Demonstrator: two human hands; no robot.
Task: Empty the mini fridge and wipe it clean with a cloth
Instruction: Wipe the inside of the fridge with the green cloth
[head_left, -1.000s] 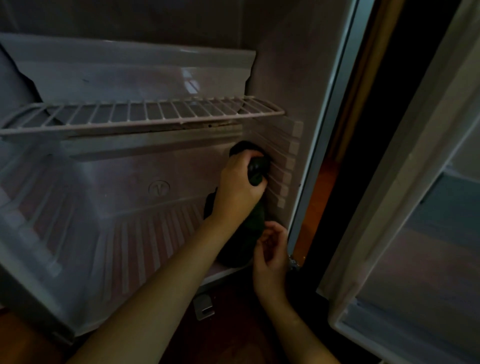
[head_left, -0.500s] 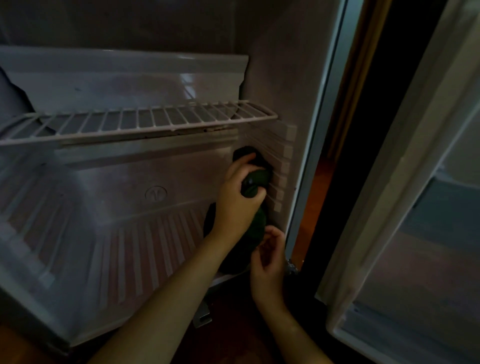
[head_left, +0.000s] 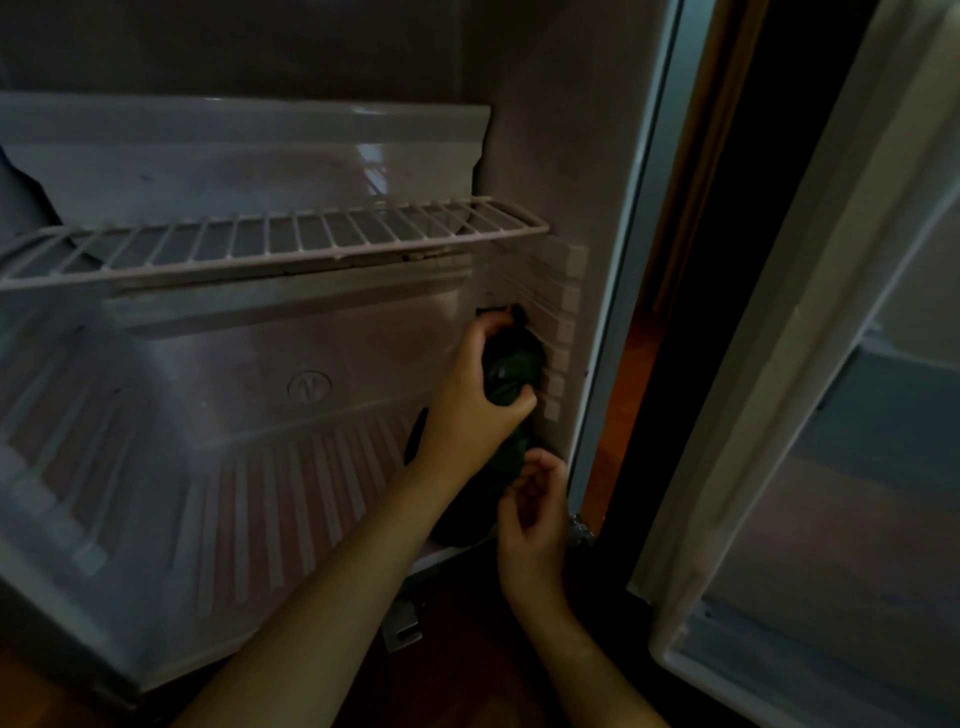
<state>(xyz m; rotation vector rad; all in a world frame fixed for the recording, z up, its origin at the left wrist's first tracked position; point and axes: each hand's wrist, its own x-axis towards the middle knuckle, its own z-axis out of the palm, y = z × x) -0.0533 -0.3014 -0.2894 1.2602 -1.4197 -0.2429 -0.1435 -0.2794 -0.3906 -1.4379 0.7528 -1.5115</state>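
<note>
Left hand (head_left: 475, 400) had it: fingers and thumb wrapped tight round a bunched dark green cloth (head_left: 511, 371), the wad pressed flat against the right side wall (head_left: 550, 171) of the mini fridge (head_left: 156, 364). It sat right on the moulded shelf ridges (head_left: 563, 332), below the wire shelf (head_left: 291, 241). The cloth's tail hung down toward the ribbed fridge floor (head_left: 291, 483). There the right hand (head_left: 535, 506) sat with its fingers curled, close against the dangling end. Whether it was pinching the fabric or just guiding it was too dark to call.

Nothing showed on the shelf or the floor, so the emptying looked done and this was the wiping stage. To do this bit well, the ridges wanted strokes running along them, front to back, with a fingertip of cloth worked into each groove. A broad swipe across the tops would likely skip the channels. Gathering that loose tail would keep it from dragging over the floor. The lower front corner by the open door (head_left: 831, 467) looked like the next patch to reach.
</note>
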